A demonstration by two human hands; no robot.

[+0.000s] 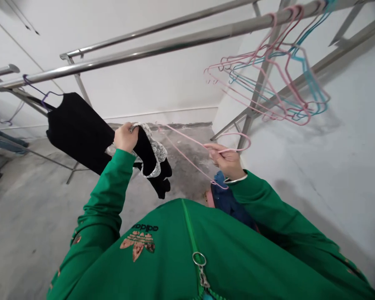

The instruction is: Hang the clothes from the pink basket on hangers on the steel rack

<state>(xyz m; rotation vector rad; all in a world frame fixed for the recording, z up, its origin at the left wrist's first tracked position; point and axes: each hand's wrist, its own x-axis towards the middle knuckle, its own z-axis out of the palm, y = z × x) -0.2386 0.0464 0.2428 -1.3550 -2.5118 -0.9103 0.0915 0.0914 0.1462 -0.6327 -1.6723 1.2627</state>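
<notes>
My left hand point(126, 137) is closed on a black garment with white lace trim point(146, 152), which dangles below and to the right of the fist. Its full shape is bunched, so the kind of garment is unclear. In my right hand point(226, 161) is a pink wire hanger point(187, 136), pinched near its hook, with the hook pointing right and the body stretching left toward the lace. Whether hanger and lace touch, I cannot tell. Just beyond my left hand, a black sleeveless garment point(76, 129) hangs from a purple hanger point(46, 96).
A metal rail point(137, 51) crosses the view, with a second bar behind it. Several pink and blue hangers point(287, 83) hang from its right end. White walls stand behind and at right. Blue and pink items point(220, 193) show below my right hand.
</notes>
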